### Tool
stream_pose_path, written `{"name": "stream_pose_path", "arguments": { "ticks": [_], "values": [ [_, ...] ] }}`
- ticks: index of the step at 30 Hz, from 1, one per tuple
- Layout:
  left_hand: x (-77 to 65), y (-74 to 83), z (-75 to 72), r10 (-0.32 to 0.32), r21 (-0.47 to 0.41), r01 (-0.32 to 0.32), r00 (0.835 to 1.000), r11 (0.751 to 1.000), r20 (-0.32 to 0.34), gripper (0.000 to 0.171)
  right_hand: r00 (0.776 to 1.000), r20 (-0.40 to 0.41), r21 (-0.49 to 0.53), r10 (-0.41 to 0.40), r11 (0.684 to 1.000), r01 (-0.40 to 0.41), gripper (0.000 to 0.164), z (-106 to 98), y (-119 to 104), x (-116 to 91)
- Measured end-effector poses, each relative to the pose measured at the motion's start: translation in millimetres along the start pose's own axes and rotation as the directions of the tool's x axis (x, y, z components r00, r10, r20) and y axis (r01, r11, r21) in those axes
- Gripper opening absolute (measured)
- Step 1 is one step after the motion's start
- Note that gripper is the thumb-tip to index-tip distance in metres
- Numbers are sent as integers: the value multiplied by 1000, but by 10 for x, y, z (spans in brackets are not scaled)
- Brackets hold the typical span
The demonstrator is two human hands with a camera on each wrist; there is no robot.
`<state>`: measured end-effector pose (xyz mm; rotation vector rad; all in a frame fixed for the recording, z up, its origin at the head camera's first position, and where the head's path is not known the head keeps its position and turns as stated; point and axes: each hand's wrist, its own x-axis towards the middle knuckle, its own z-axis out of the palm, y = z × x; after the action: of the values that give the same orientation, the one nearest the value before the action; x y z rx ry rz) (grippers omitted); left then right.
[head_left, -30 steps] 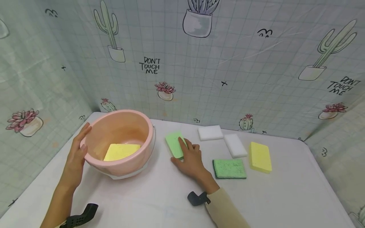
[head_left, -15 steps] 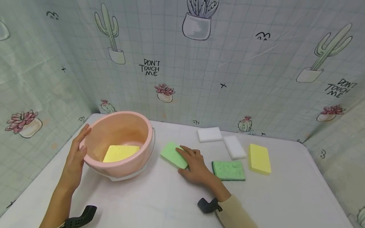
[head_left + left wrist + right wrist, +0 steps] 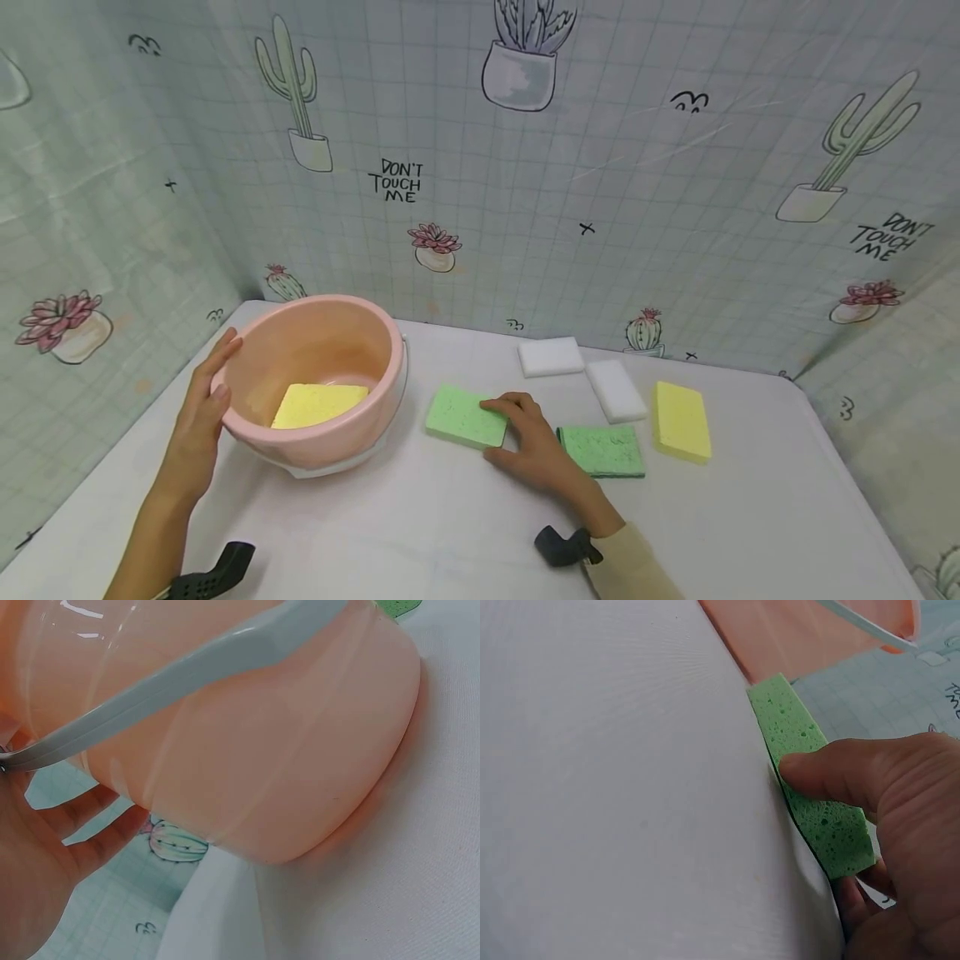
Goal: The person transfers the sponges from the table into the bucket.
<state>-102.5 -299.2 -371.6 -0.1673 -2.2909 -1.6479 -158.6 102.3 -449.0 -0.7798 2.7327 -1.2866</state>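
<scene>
A pink bucket (image 3: 307, 446) stands at the left of the white table with a yellow sponge (image 3: 318, 404) inside. My left hand (image 3: 198, 417) rests against the left side of its rim. In the left wrist view the visible fingers (image 3: 105, 840) are fairly straight along the outside. Right of the bucket, a light green sponge (image 3: 465, 417) lies flat on the table. My right hand (image 3: 536, 446) pinches its right end, thumb on the near edge and fingers over the far side. A thin dark layer shows under the sponge in the right wrist view.
To the right lie a green scouring sponge (image 3: 602, 451) with a dark underside, two white sponges (image 3: 551, 357) and a yellow sponge (image 3: 681, 422). A grey handle (image 3: 187, 682) hangs down the bucket's side. Cactus-print cloth (image 3: 480, 183) walls the table's back and sides.
The right hand has drawn the light green sponge toward the person and turned it, so its long side now lies more across the table. The left hand and bucket have stayed in place.
</scene>
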Motion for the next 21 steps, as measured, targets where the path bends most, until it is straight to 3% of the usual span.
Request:
{"name": "stream_pose_path", "arguments": {
  "ticks": [11,21],
  "values": [
    [-4,4,-1,-3,-6,3,1000,1000,-1,54,998,-56,68,16,998,-12,58,2,29,-1],
    [-7,-14,9,2,0,-2,1000,1000,-6,55,997,-75,65,-11,998,16,57,-18,34,12]
  ]
}}
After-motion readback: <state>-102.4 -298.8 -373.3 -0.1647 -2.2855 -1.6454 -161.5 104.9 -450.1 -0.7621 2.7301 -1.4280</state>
